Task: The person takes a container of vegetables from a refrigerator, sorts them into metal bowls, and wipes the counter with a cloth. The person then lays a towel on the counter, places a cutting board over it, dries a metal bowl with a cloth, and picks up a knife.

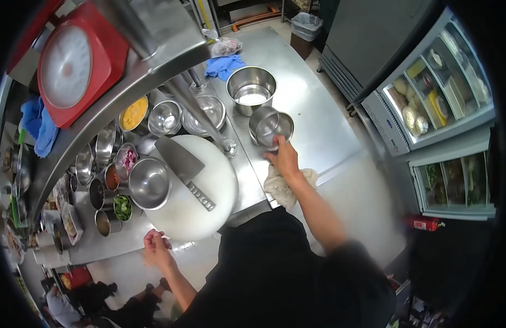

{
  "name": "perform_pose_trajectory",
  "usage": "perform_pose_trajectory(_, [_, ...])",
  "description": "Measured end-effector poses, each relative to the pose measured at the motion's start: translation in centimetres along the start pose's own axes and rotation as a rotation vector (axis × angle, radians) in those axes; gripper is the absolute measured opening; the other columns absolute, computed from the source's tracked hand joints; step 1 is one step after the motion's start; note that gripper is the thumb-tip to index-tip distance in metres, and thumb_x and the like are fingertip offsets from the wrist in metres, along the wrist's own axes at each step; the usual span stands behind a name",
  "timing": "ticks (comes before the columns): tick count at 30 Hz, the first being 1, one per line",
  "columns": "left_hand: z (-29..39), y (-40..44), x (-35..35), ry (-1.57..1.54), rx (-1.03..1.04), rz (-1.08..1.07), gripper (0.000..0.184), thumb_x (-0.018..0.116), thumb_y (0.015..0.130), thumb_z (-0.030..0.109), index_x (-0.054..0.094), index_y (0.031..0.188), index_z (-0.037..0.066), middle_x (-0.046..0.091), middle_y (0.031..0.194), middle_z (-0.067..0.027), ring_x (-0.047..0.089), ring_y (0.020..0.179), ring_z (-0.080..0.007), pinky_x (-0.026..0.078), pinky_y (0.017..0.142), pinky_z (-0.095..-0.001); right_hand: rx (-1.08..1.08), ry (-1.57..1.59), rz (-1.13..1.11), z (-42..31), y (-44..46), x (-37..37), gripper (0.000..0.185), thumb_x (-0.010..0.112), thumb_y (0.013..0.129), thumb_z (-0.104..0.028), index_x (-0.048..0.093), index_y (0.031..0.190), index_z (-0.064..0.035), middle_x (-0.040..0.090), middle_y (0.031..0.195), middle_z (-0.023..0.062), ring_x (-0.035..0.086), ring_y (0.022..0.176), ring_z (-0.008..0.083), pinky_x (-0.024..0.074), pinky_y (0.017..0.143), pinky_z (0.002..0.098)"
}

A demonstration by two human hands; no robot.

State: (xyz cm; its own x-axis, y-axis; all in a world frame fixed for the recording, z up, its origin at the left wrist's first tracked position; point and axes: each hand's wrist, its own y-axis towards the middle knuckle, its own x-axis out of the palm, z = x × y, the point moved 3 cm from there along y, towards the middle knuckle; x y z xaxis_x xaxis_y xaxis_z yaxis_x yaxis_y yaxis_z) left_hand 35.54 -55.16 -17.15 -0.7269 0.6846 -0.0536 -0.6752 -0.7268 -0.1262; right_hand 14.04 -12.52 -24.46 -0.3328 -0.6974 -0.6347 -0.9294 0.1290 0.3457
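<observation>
Head: cup (264, 123) in fingers (278, 141), onion bowl (120, 158)

The steel table (321, 123) carries a pot (252, 92), a bowl (285, 128) and blue cloth (224, 66).

On the worktop (321, 128), a cleaver (180, 158) was laid on a cutting board (220, 177), a bowl (149, 183) to its left; right of the board, a pot (252, 92) was placed behind a second bowl (288, 128), at which a cup (264, 121) was held in the right hand (286, 157); before that bowl, a cloth (285, 188) was set.
</observation>
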Motion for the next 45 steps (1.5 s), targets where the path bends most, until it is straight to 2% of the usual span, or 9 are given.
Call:
perform_pose_trajectory(4, [1.6, -5.2, 2.0, 0.126, 0.085, -0.103, 0.020, 0.063, 0.091, 0.019, 0.056, 0.103, 0.005, 0.061, 0.083, -0.0058, 0.047, 0.051, -0.0069, 0.038, 0.043, -0.0202, -0.148, 0.026, 0.096, 2.3, 1.1, -1.7, 0.037, 0.078, 0.061, -0.005, 0.055, 0.089, -0.0101, 0.063, 0.080, 0.0101, 0.063, 0.073, 0.0320, 0.0518, 0.060, 0.0396])
perform_pose_trajectory(9, [1.0, -8.0, 1.7, 0.147, 0.044, -0.059, 0.021, 0.062, 0.091, 0.020, 0.055, 0.103, 0.004, 0.061, 0.084, -0.0077, 0.049, 0.054, -0.0074, 0.039, 0.046, -0.0199, -0.164, -0.022, -0.105, 1.6, 3.2, -6.0, 0.049, 0.090, 0.049, -0.032, 0.056, 0.073, -0.0066, 0.062, 0.083, 0.0162, 0.064, 0.074, 0.0338, 0.0521, 0.061, 0.0405])
perform_pose_trajectory(13, [0.2, -10.8, 3.1, 0.122, 0.010, -0.018, 0.021, 0.061, 0.092, 0.020, 0.055, 0.104, 0.003, 0.061, 0.085, -0.0082, 0.050, 0.055, -0.0079, 0.040, 0.047, -0.0202, -0.138, -0.078, -0.234, -0.5, 4.3, -7.5, 0.048, 0.090, 0.048, -0.033, 0.055, 0.064, -0.0040, 0.061, 0.092, 0.0209, 0.064, 0.068, 0.0348, 0.0530, 0.059, 0.0406])
perform_pose_trajectory(27, [1.4, -15.5, 15.9, 0.143, 0.125, -0.332, 0.014, 0.064, 0.089, 0.010, 0.059, 0.099, 0.001, 0.062, 0.080, -0.0031, 0.055, 0.066, -0.0070, 0.045, 0.058, -0.0202, -0.113, 0.030, -0.027, -4.0, 8.1, -8.7, 0.055, 0.089, 0.052, -0.043, 0.056, 0.067, -0.0015, 0.064, 0.084, 0.0177, 0.062, 0.070, 0.0305, 0.0498, 0.065, 0.0382])
perform_pose_trajectory(30, [0.7, -14.3, 26.4, 0.446, 0.351, -0.664, 0.038, 0.073, 0.076, 0.016, 0.059, 0.108, 0.001, 0.062, 0.099, -0.0144, 0.060, 0.093, -0.0310, 0.048, 0.083, -0.0383, -0.052, 0.077, -0.080, -4.5, 13.5, -7.0, 0.061, 0.084, 0.054, -0.053, 0.057, 0.068, -0.0002, 0.062, 0.067, 0.0163, 0.059, 0.060, 0.0280, 0.0469, 0.058, 0.0378])
perform_pose_trajectory(32, [0.8, -12.4, 33.1, 0.661, 0.597, -0.665, 0.075, 0.079, 0.071, 0.022, 0.039, 0.132, 0.007, 0.043, 0.130, -0.0240, 0.049, 0.114, -0.0388, 0.044, 0.093, -0.0448, 0.013, 0.062, -0.335, -5.7, 16.1, -6.1, 0.064, 0.081, 0.053, -0.058, 0.062, 0.068, 0.0016, 0.066, 0.069, 0.0178, 0.063, 0.061, 0.0293, 0.0485, 0.058, 0.0387])
perform_pose_trajectory(35, [0.2, -8.2, 37.4, 0.394, 0.390, -0.424, 0.106, 0.085, 0.060, 0.025, 0.021, 0.142, 0.009, 0.035, 0.136, -0.0270, 0.042, 0.122, -0.0413, 0.041, 0.099, -0.0447, -0.107, 0.033, -0.340, -5.9, 15.0, -5.8, 0.064, 0.081, 0.052, -0.057, 0.064, 0.071, 0.0019, 0.067, 0.072, 0.0190, 0.067, 0.068, 0.0299, 0.0513, 0.062, 0.0379])
perform_pose_trajectory(37, [0.6, -8.3, 37.3, 0.670, 0.389, -0.288, 0.123, 0.087, 0.053, 0.024, 0.009, 0.146, 0.006, 0.033, 0.137, -0.0254, 0.037, 0.126, -0.0404, 0.038, 0.102, -0.0445, -0.043, 0.030, -0.406, -5.2, 13.3, -5.1, 0.062, 0.081, 0.051, -0.056, 0.065, 0.069, 0.0014, 0.067, 0.068, 0.0165, 0.067, 0.064, 0.0286, 0.0511, 0.060, 0.0378])
perform_pose_trajectory(45, [-1.3, -9.3, 36.5, 0.206, 0.465, -0.450, 0.128, 0.085, 0.052, 0.025, 0.003, 0.147, 0.000, 0.036, 0.136, -0.0252, 0.041, 0.125, -0.0379, 0.036, 0.104, -0.0416, -0.008, 0.003, -0.311, -7.4, 9.6, -7.3, 0.060, 0.084, 0.050, -0.052, 0.055, 0.054, 0.0007, 0.059, 0.052, 0.0126, 0.061, 0.051, 0.0278, 0.0481, 0.051, 0.0384])
